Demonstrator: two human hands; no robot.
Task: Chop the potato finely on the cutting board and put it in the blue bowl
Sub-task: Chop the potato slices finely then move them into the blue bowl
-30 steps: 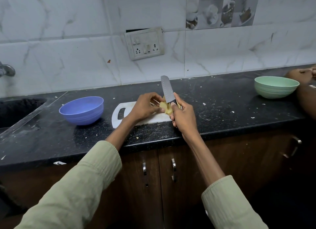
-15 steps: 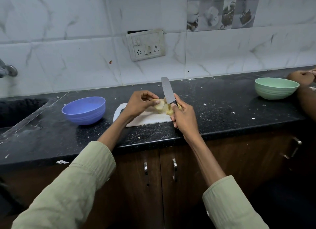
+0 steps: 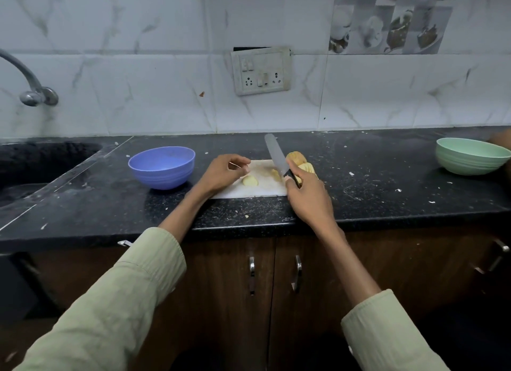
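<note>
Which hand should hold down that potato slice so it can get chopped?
Probably the left hand: it sits right beside the potato slice on the cutting board and looks free. The right hand grips the knife.

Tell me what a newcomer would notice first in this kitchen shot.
The knife stands out first, held in the right hand over the white cutting board at the counter's middle. A potato slice lies by the left hand, and the blue bowl sits just left of the board.
</note>
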